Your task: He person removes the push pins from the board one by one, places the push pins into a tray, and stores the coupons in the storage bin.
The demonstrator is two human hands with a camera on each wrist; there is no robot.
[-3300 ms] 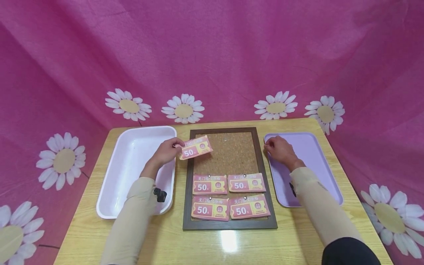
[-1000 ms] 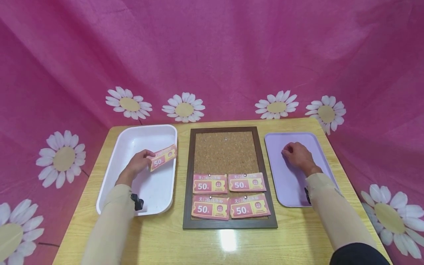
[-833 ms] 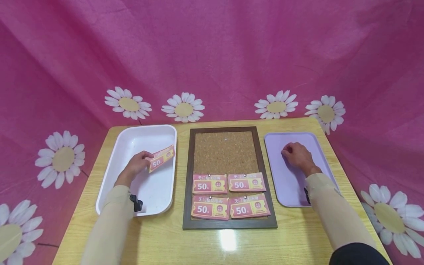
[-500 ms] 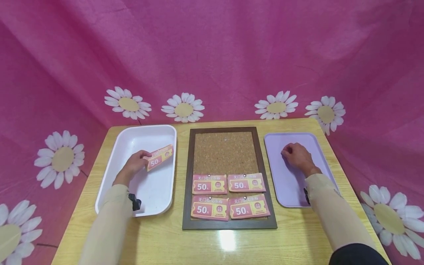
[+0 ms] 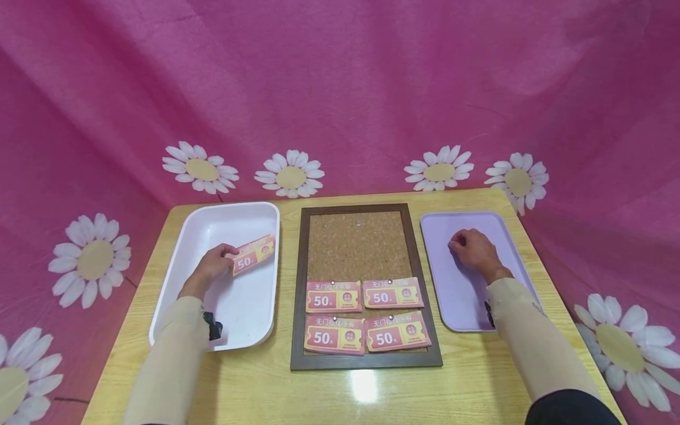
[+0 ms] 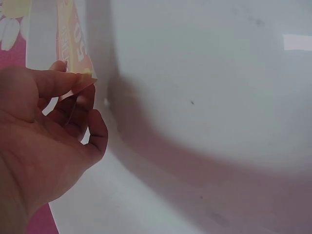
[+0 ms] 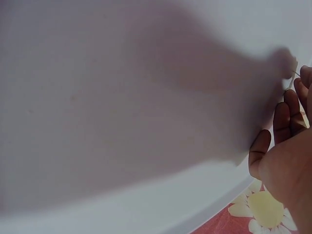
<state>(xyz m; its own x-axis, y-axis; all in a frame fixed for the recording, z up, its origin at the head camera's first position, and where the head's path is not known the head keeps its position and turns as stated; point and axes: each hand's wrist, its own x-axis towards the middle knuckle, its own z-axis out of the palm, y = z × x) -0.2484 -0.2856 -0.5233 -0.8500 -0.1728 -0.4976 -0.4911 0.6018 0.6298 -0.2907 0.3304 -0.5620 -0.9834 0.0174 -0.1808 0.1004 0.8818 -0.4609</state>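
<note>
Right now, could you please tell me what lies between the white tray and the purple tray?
The head view shows the corkboard, bearing four coupons, on the table between the white tray and the purple tray.

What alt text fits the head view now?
The left hand pinches a coupon printed 50 over a white tub. A central framed corkboard bears four pinned coupons across its nearer part; the right hand is over a lilac tray.
</note>
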